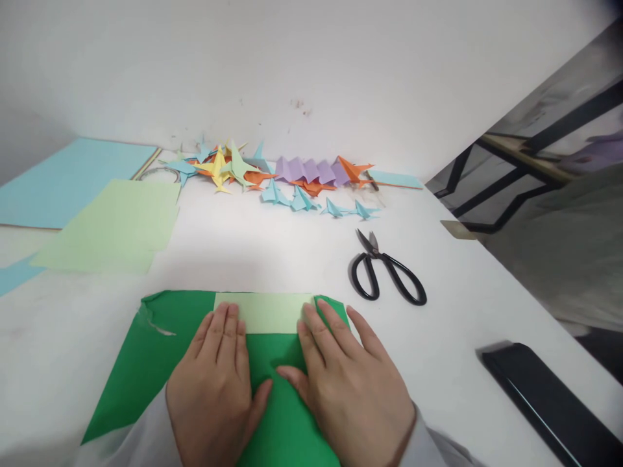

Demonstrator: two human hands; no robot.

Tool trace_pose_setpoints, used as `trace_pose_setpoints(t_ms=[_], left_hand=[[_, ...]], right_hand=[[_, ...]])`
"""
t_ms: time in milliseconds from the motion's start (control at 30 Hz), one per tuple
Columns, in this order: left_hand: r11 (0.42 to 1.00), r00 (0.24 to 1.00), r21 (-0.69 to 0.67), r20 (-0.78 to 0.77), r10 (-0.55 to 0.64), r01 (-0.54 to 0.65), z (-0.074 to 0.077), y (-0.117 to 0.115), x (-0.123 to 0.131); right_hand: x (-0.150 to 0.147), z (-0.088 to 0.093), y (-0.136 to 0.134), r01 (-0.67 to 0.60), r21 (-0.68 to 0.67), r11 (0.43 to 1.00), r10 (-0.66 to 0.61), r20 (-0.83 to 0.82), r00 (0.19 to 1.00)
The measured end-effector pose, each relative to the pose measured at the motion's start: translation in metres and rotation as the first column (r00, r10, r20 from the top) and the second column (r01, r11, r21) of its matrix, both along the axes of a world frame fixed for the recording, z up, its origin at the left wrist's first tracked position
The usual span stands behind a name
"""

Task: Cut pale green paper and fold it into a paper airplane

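A light green paper strip [275, 313] lies along the far edge of a dark green sheet [117, 383] in front of me. Flat on the strip's left end rest the fingertips of my left hand [214, 383], its thumb held out to the side. My right hand [353, 389] presses its spread fingers on the strip's right end and the green sheet's corner. Both palms face down and hide parts of the sheet. The sheet's far left corner looks creased, with a pale torn-looking mark beside it.
Black-handled scissors [374, 259] lie beyond my right hand, blades slightly apart. A long black case-like object [549, 402] sits at the right. Folded paper figures [233, 168] and a purple pleated paper [309, 171] line the wall. Light green sheets [117, 224] and blue sheets [73, 178] lie left.
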State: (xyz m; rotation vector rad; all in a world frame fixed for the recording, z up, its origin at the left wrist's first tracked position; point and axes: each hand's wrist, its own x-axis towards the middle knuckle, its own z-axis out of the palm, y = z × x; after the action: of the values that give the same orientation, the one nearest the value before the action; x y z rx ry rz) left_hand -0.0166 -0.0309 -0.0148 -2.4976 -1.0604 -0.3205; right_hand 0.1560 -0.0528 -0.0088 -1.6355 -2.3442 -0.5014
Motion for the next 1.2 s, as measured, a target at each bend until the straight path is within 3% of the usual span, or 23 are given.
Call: trace_pose_setpoints(t_ms=[433, 733, 900, 1067, 1200], left_hand=[[0.995, 0.994, 0.07, -0.074, 0.077, -0.072, 0.006, 0.0, -0.017], [0.992, 0.999, 0.127, 0.045, 0.016, -0.021, 0.015, 0.018, -0.012], [0.956, 0.959, 0.086, 0.013, -0.282, 0.28, 0.003, 0.034, -0.012], [0.941, 0.947, 0.113, 0.0, -0.321, 0.319, 0.001, 0.041, -0.007], [0.937, 0.946, 0.136, -0.014, -0.323, 0.322, 0.003, 0.041, -0.005]], right_hand=[[0.004, 0.002, 0.001, 0.057, 0.04, 0.998, -0.062, 0.113, 0.992], [0.006, -0.001, 0.013, 0.079, 0.117, 0.99, -0.076, -0.034, 0.997], [-0.001, -0.004, 0.018, 0.005, 0.111, 0.994, 0.006, -0.101, 0.995], [-0.01, -0.013, 0.025, -0.126, 0.085, 0.988, 0.137, -0.132, 0.982], [-0.016, -0.018, 0.037, -0.267, 0.17, 0.949, 0.286, -0.095, 0.954]])
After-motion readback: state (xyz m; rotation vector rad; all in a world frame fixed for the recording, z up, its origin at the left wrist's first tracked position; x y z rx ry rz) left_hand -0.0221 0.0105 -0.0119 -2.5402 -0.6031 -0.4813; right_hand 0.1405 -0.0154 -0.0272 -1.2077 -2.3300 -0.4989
